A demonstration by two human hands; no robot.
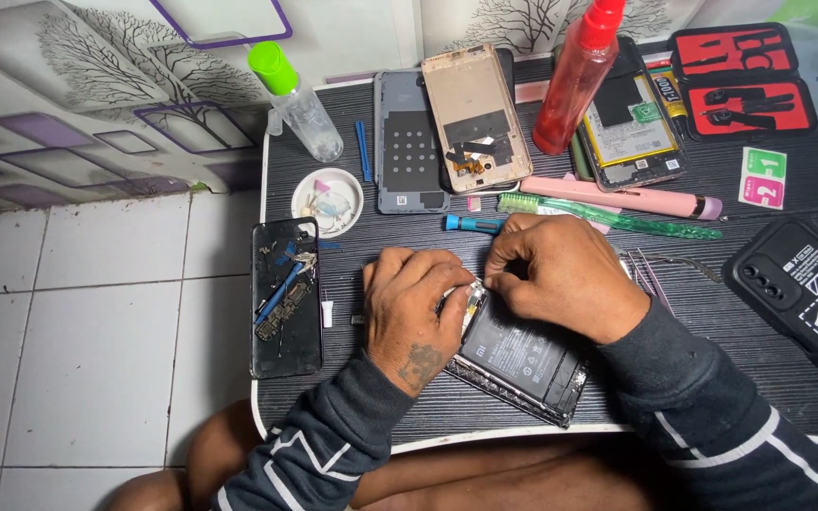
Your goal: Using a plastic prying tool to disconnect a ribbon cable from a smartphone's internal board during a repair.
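Both hands on an opened phone

Left hand (pixel 417 308) and right hand (pixel 560 274) pinch the top of the opened phone (pixel 523 364) (battery showing) on the bench (pixel 712 378).

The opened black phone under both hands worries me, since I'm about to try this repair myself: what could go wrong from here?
1. The opened black phone overhangs the dark striped table's near edge; pressure from the left hand and right hand might tip it off.
2. Its black battery lies exposed, so a slip could possibly puncture it.
3. The tall red spray bottle stands among open phones; a knock might topple it.
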